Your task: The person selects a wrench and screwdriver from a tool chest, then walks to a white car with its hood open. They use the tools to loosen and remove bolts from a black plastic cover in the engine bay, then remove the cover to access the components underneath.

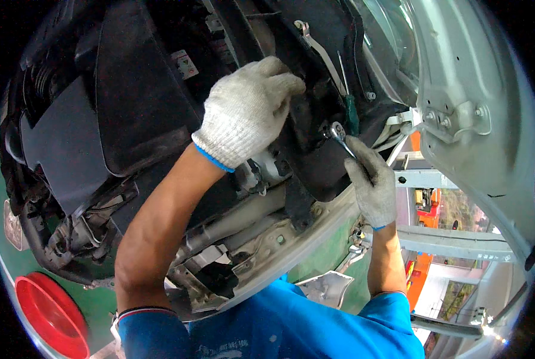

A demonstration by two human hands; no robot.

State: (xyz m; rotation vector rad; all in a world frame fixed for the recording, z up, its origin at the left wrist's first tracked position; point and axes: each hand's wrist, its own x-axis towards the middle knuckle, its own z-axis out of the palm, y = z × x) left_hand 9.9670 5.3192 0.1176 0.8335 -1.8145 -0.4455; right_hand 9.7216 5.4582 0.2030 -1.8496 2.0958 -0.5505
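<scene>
My left hand (249,110), in a white knit glove with a blue cuff edge, is over the engine bay with its fingers bent and drawn together. What they hold, if anything, is hidden from this view. My right hand (372,182), in a similar glove with greyed fingers, grips the handle of a chrome ratchet wrench (339,133). The ratchet's head points up and left, over black parts near the side of the bay. Just beyond it lies a screwdriver (351,113) with a dark green handle, its thin shaft pointing away from me.
Black covers (142,90) fill the left of the engine bay. A pale body edge (303,239) runs between me and the bay. The raised hood (477,78) rises at the right. A red basin (52,314) stands on the green floor at lower left.
</scene>
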